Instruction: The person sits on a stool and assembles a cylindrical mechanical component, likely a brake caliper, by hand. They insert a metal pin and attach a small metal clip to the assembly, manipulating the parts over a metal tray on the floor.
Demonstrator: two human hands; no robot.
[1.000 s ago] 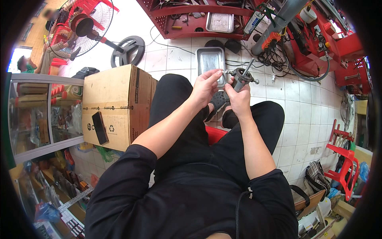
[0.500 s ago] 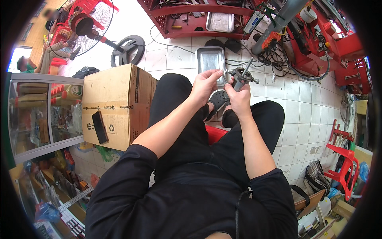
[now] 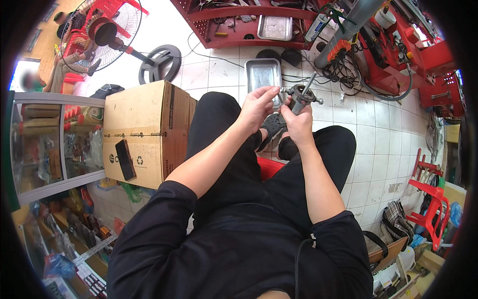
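My right hand (image 3: 298,122) is closed around the lower body of a grey metal cylindrical part (image 3: 300,99). This part has a round open collar at its top and bolt-like fittings on opposite sides. A thin metal rod (image 3: 309,83) sticks up out of it at a tilt. Thumb and forefinger of my left hand (image 3: 258,105) pinch together at the small bolt-like fitting on the part's left side. Exactly what sits between those fingertips is too small to make out. Both hands are held above the floor, between my knees.
Beyond my hands a metal tray (image 3: 264,71) lies on the tiles. A cardboard box (image 3: 134,114) with a phone (image 3: 125,159) on it stands left. Further off are a fan (image 3: 105,34), a red tool cart (image 3: 224,37), tangled cables (image 3: 348,74) and a red stool (image 3: 432,209).
The metal part has shifted very slightly in my right hand's hold. My left fingertips stay at its side fitting, with hardly any movement.
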